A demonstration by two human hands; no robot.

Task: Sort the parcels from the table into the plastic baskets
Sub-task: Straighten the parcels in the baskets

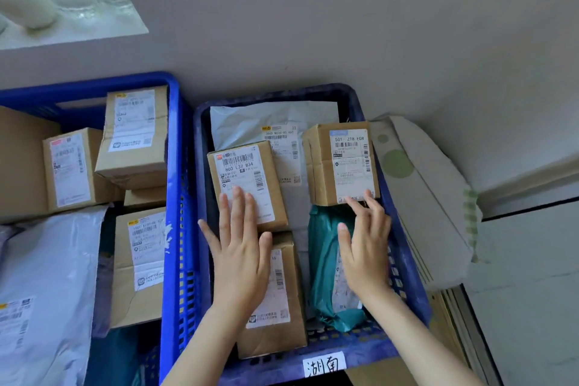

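Observation:
Two blue plastic baskets stand side by side on the floor. The right basket (404,263) holds a grey mailer bag (250,125), three cardboard boxes and a green bag (322,260). My left hand (239,244) lies flat, fingers straight, on the labelled box (247,172) in the middle. My right hand (365,247) hovers over the green bag, its fingertips touching the lower edge of the box (338,163) at the right. A third box (282,307) lies under my left wrist. The left basket (174,166) holds several boxes and a grey bag (47,276).
A white paper label with handwriting (324,365) sits on the right basket's front rim. Folded flat cartons (429,197) lean to the right of that basket against the grey wall. A window sill with a pale bottle (25,0) is at the top left.

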